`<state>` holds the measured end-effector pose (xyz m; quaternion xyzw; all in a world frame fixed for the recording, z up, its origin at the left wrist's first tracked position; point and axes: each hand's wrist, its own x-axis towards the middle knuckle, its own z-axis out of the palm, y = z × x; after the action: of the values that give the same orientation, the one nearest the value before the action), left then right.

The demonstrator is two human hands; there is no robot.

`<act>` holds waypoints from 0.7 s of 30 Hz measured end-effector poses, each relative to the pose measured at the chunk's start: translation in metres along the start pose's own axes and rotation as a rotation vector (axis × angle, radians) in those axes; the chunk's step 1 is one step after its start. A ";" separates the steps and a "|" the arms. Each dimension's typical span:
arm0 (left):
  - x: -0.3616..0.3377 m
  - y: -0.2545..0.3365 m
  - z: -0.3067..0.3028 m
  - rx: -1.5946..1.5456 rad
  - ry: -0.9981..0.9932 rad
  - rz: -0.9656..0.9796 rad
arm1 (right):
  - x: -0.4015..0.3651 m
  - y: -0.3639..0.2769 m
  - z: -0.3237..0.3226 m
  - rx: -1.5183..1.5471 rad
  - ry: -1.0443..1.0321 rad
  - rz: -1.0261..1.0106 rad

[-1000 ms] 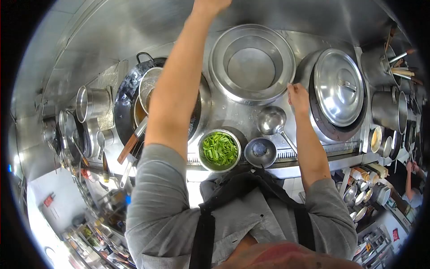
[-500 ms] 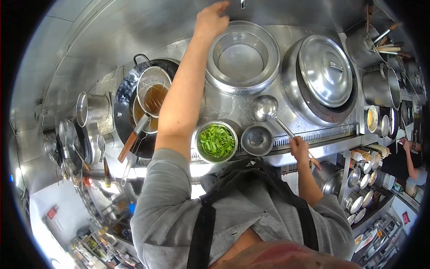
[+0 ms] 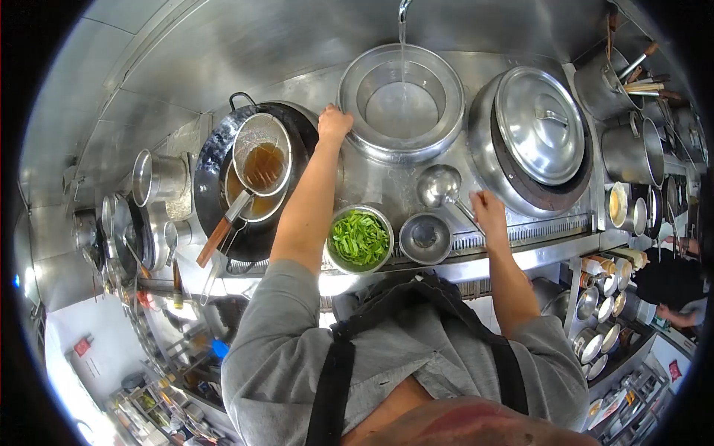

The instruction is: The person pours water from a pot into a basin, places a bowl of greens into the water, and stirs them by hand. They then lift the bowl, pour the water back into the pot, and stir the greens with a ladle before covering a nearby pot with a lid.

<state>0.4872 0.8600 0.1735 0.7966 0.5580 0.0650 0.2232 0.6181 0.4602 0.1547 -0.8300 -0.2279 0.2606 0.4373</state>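
My left hand (image 3: 335, 125) is at the left side of a wide metal basin (image 3: 355, 132), fingers curled, right against its rim. Whether it grips the rim is hidden. Water runs from a tap (image 3: 402, 15) into the basin. Over the handle of a metal ladle (image 3: 439, 185) is my right hand (image 3: 489, 212), its fingers off the handle and partly extended. The ladle bowl rests on the steel counter (image 3: 379, 181). Nearer me stand a metal bowl (image 3: 332, 259) of cut green vegetables (image 3: 360, 238) and a small metal bowl (image 3: 427, 238) with a little liquid.
Left is a dark wok (image 3: 212, 175) bearing a mesh strainer (image 3: 262, 128) over a vessel of brown liquid. A domed metal lid (image 3: 532, 149) covers a pot on the right. Further right are pots (image 3: 632, 149), seasoning containers (image 3: 606, 279) and another person's arm (image 3: 677, 316).
My left hand has come down from near the tap to the basin's left side. Water now flows from the tap. My right hand has let go of the ladle handle and moved up.
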 end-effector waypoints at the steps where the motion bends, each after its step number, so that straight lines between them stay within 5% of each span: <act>1: 0.007 0.000 0.001 0.027 -0.057 -0.027 | 0.022 -0.005 0.007 0.012 0.037 -0.060; 5: 0.045 -0.012 0.019 0.000 -0.243 -0.103 | 0.101 -0.047 0.036 0.097 0.110 0.015; 10: 0.052 0.003 0.016 0.001 -0.024 -0.082 | 0.165 -0.058 0.063 0.088 0.012 0.253; 15: 0.082 0.003 0.008 -0.109 0.062 0.021 | 0.203 -0.066 0.052 -0.009 0.089 0.102; 21: 0.051 0.029 -0.073 -0.419 0.072 0.047 | 0.188 -0.133 0.007 0.263 0.112 0.013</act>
<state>0.5052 0.9192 0.2442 0.7428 0.5212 0.2133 0.3622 0.7361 0.6466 0.2195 -0.7801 -0.1617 0.2443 0.5529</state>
